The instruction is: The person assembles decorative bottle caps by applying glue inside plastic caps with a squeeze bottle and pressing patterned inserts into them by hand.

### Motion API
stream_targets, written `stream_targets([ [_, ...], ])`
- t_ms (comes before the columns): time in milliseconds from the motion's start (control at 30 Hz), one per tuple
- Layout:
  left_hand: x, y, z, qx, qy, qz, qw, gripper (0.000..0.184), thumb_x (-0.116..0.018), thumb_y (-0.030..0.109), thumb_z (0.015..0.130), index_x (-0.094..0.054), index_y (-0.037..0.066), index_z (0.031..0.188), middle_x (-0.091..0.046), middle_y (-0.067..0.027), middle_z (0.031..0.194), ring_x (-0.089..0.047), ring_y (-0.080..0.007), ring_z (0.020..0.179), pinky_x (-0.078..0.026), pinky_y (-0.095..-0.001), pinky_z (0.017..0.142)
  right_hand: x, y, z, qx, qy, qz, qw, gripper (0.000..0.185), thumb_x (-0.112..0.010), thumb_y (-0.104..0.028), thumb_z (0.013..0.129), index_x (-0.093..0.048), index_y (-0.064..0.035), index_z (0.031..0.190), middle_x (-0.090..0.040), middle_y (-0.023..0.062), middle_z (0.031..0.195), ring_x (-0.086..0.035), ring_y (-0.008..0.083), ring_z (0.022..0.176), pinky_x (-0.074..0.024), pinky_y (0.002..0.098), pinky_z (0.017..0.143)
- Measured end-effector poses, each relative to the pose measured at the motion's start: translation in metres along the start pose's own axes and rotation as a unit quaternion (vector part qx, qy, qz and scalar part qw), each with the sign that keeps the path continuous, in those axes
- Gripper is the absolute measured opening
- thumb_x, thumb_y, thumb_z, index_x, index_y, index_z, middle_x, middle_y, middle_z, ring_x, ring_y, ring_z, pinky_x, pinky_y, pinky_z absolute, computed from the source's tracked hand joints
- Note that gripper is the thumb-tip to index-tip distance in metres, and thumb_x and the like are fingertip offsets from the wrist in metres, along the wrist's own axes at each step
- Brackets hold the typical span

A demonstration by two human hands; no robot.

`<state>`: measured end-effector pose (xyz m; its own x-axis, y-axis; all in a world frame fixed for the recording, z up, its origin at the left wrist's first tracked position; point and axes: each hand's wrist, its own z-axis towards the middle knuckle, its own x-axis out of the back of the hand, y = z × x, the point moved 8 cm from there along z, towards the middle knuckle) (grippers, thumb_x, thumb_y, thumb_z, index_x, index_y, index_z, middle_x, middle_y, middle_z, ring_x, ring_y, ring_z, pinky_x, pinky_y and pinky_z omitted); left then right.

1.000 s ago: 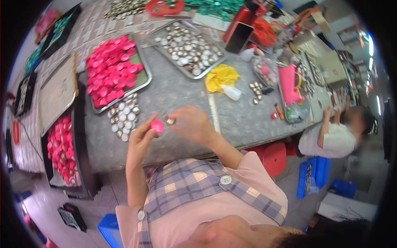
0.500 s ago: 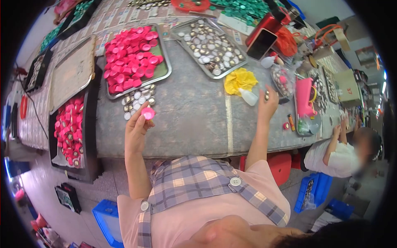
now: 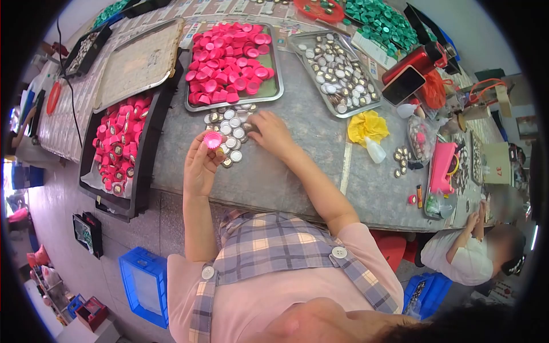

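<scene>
Over the near part of the mottled grey tabletop [image 3: 257,183], the left hand [image 3: 198,171] pinches a glossy, fluted pink cap [image 3: 213,140] between thumb and fingers. Just beside, the right hand [image 3: 273,134] curls its fingers at round, white-faced discs [image 3: 235,155]; whether it grips one I cannot tell. Grey surface runs rightward from that forearm to a pale strip [image 3: 345,166]. Beyond, a rimmed metal tray [image 3: 280,91] bears heaped pink caps [image 3: 229,63]; green pieces [image 3: 389,28] lie farthest.
</scene>
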<state>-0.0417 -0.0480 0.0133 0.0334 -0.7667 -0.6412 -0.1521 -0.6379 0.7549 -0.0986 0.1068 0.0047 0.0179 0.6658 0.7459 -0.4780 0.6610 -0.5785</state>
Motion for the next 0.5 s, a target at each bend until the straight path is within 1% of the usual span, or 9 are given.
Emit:
stream_targets([
  [133, 0.003, -0.004, 0.002, 0.004, 0.003, -0.008, 1.0, 0.033, -0.044, 0.02, 0.088, -0.042, 0.002, 0.115, -0.055, -0.0179, 0.101, -0.055, -0.0125, 0.073, -0.048, -0.0251, 0.068, 0.003, 0.012, -0.008, -0.006, -0.022, -0.02, 1.0, 0.016, -0.062, -0.01, 0.065, -0.054, -0.0065, 0.078, -0.048, 0.0092, 0.077, -0.048, 0.0277, 0.081, -0.0402, 0.0366, 0.068],
  [200, -0.001, -0.006, 0.004, 0.011, -0.005, -0.021, 1.0, 0.027, -0.045, 0.017, 0.087, -0.045, 0.003, 0.111, -0.056, -0.016, 0.099, -0.054, -0.0105, 0.074, -0.049, -0.0251, 0.069, 0.013, 0.01, -0.017, 0.01, 0.003, -0.055, 0.998, 0.016, -0.06, -0.009, 0.065, -0.053, -0.0069, 0.079, -0.048, 0.0082, 0.075, -0.049, 0.0265, 0.078, -0.0404, 0.0365, 0.069],
  [333, -0.005, -0.009, 0.006, 0.023, -0.01, -0.02, 0.999, 0.027, -0.045, 0.016, 0.087, -0.045, 0.003, 0.111, -0.055, -0.016, 0.099, -0.054, -0.0103, 0.074, -0.049, -0.0254, 0.069, 0.024, 0.003, -0.031, -0.001, 0.001, -0.076, 0.997, 0.015, -0.06, -0.009, 0.065, -0.052, -0.0068, 0.078, -0.048, 0.0079, 0.077, -0.048, 0.0257, 0.079, -0.04, 0.0358, 0.068],
  [400, -0.006, -0.012, 0.008, 0.031, 0.0, -0.02, 0.999, 0.027, -0.045, 0.016, 0.087, -0.045, 0.003, 0.111, -0.055, -0.0162, 0.1, -0.054, -0.0103, 0.074, -0.05, -0.0258, 0.069, 0.03, -0.011, -0.028, 0.052, 0.044, -0.009, 0.998, 0.015, -0.06, -0.008, 0.066, -0.051, -0.0068, 0.077, -0.047, 0.0077, 0.08, -0.048, 0.0253, 0.079, -0.0398, 0.0351, 0.068],
  [433, -0.007, -0.012, 0.007, 0.031, 0.0, -0.019, 0.999, 0.027, -0.045, 0.016, 0.087, -0.045, 0.003, 0.111, -0.055, -0.0162, 0.1, -0.054, -0.0103, 0.074, -0.05, -0.0258, 0.069, 0.026, -0.01, -0.026, 0.052, 0.045, -0.008, 0.998, 0.015, -0.06, -0.008, 0.066, -0.051, -0.0068, 0.077, -0.047, 0.0077, 0.08, -0.048, 0.0253, 0.079, -0.0398, 0.0351, 0.068],
  [500, -0.01, -0.012, 0.007, 0.03, -0.008, -0.021, 0.999, 0.027, -0.045, 0.015, 0.087, -0.045, 0.003, 0.111, -0.055, -0.0161, 0.1, -0.055, -0.0105, 0.075, -0.05, -0.026, 0.069, 0.009, -0.013, -0.022, 0.083, -0.005, -0.015, 0.996, 0.02, -0.064, -0.013, 0.065, -0.053, -0.0067, 0.081, -0.048, 0.0075, 0.083, -0.048, 0.0251, 0.081, -0.0394, 0.0349, 0.068],
])
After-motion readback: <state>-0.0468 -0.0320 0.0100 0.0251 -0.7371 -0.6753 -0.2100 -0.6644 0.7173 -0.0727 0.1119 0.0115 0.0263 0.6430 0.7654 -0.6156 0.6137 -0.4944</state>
